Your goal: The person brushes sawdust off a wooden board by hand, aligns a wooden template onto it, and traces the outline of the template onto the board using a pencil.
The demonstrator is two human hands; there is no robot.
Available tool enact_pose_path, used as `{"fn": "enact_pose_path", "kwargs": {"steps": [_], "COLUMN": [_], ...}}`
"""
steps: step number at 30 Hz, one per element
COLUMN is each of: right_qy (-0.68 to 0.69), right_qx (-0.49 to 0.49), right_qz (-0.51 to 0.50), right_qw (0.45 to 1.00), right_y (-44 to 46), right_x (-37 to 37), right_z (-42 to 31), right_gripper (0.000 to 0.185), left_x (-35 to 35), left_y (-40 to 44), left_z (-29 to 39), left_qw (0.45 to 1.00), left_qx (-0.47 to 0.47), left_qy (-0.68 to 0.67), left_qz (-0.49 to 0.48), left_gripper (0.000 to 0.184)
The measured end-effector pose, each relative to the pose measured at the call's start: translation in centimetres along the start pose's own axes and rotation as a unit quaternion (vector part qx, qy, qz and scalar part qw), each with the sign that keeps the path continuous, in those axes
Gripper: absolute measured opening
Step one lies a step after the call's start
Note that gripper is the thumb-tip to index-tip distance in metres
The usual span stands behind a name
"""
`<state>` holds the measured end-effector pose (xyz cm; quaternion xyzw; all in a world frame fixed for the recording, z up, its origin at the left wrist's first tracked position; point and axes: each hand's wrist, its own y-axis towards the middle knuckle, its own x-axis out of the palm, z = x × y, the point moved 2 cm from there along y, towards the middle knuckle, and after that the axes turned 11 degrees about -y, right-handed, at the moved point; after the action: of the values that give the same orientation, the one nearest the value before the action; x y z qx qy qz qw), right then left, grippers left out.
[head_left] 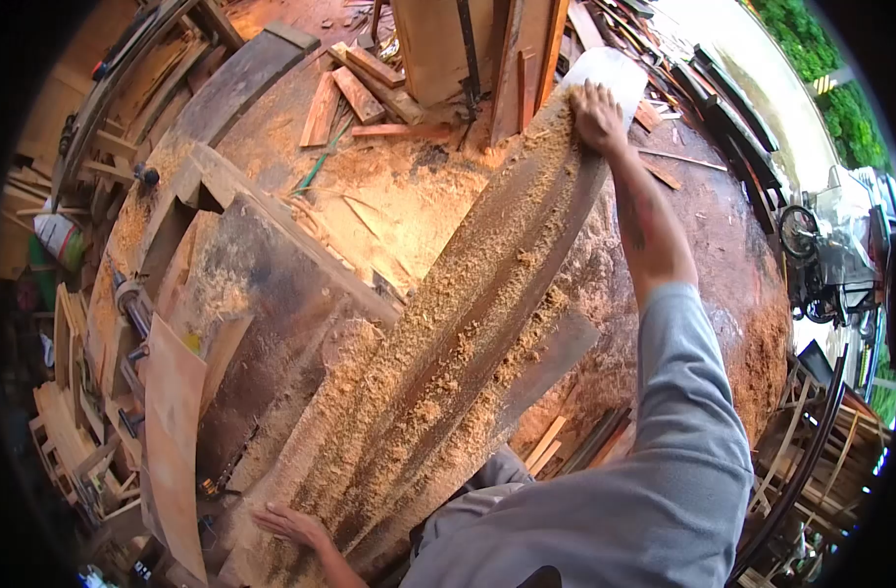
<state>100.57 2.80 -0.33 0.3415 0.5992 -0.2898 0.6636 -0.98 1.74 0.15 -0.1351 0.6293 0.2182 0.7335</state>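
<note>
Long brown plank [446, 355], lengthwise bands of coarse sawdust [409, 309], slanting over dark surface's [301, 284] right edge. Right hand [597, 116] splayed at far end; left hand [289, 522] flat near end. Both grips released.

Between the left hand [286, 524] and the right hand [595, 113], a hand could pass freely above the long board [566, 225], over low ridges of sawdust [438, 294]. Upright timbers [526, 78] crowd the board's far end, left of the right hand. A thin wood sheet [174, 431] bars the left hand's outer side. Open room lies above the floor [713, 235] right of the forearm.
</note>
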Motion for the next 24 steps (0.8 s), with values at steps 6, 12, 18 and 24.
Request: {"fn": "enact_pose_path", "kwargs": {"steps": [6,12,18,24], "right_qy": [-0.152,0.087,0.055,0.000], "right_qx": [-0.239,-0.368,-0.673,-0.310], "right_qz": [-0.011,-0.046,-0.042,0.115], "right_qw": [0.959,0.925,0.736,0.944], "right_y": [-4.8,-28.6,-50.2,-27.2], "right_x": [-6.4,-11.2,-13.6,-9.0], "right_z": [-8.4,-25.0,-34.8,-17.2], "right_gripper": [0.050,0.054,0.080,0.056], "left_x": [1.4,0.7,1.1,0.7], "left_y": [0.3,-0.5,0.4,-0.3], "left_z": [2.0,3.7,2.3,2.9], "left_qw": [0.999,0.999,0.997,0.999], "left_qx": [0.012,-0.013,0.016,-0.024], "left_qy": [-0.048,-0.035,0.059,-0.037], "left_qz": [0.001,-0.019,-0.049,-0.013], "left_gripper": [0.077,0.078,0.078,0.078]}}
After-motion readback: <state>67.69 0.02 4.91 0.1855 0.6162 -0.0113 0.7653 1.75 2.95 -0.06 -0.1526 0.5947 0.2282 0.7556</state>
